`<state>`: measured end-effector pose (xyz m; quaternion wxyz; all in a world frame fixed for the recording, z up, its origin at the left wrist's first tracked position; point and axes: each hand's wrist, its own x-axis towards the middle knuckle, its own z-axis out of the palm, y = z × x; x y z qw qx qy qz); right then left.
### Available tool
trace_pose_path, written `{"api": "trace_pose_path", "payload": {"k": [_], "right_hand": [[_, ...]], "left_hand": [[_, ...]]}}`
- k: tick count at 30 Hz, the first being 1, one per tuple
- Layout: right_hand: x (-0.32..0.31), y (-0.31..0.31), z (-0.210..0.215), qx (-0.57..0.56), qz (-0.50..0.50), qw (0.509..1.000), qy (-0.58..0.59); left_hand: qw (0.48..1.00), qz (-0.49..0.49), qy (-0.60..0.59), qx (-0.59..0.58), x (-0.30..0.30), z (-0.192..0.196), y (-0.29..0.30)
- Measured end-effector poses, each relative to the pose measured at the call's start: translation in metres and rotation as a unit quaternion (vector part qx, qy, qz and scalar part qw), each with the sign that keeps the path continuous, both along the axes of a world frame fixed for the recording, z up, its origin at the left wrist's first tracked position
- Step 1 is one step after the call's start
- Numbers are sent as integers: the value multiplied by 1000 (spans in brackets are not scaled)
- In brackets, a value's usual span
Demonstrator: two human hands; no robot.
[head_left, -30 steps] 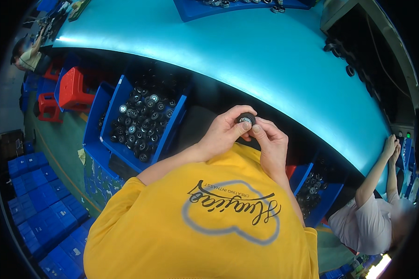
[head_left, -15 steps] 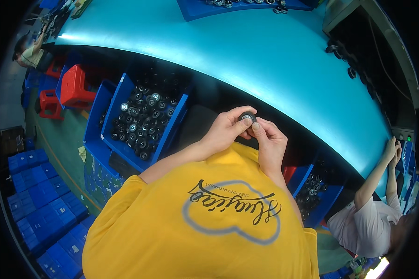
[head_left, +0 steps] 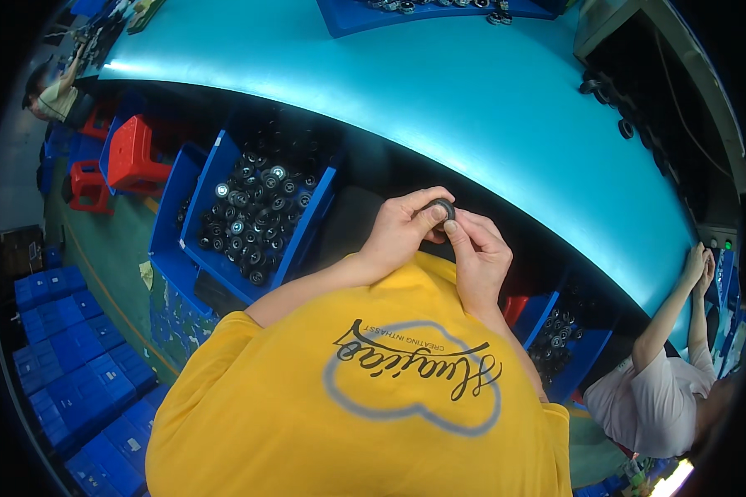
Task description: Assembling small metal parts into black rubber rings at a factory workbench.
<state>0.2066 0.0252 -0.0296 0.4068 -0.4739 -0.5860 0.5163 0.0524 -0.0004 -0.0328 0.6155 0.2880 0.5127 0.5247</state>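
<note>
Both hands are raised in front of the chest, close to the near edge of the curved turquoise bench (head_left: pixel 472 108). The left hand (head_left: pixel 402 236) and the right hand (head_left: pixel 477 257) are each closed in a fingertip pinch on one small dark ring-shaped part (head_left: pixel 442 207), which sits between the thumbs and forefingers of both; most of its rim is covered by the fingers, so its make cannot be told further.

Count: one part in the hands. To the left of and below the left hand stands one open blue plastic bin of small dark round parts with pale centres (head_left: pixel 257 215), too many and too heaped to count; a second blue bin (head_left: pixel 170 240) stands just beside it, its contents mostly hidden. To the right of and below the right hand is one more blue bin of similar dark parts (head_left: pixel 559 344). Two red plastic stools (head_left: pixel 133 157) stand well to the left. A stack of blue crates (head_left: pixel 75 364) fills the floor at far left. A second person in a white top (head_left: pixel 651 398) works far to the right, arms reaching up to the bench.

Risk, as judged: the grip is on fingertips only and held over the gap between bench and lap; a slip of either thumb would likely drop the part to the floor or into the bins, where it would be lost among like parts.
</note>
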Motion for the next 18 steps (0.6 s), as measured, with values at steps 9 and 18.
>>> {"api": "trace_pose_path", "payload": {"k": [9, 18], "right_hand": [[10, 12, -4, -250, 45, 954, 161], [13, 11, -7, -313, 49, 934, 162]], "left_hand": [[983, -156, 74, 60, -8, 4, -6], [951, -119, 267, 105, -2, 3, -8]]}}
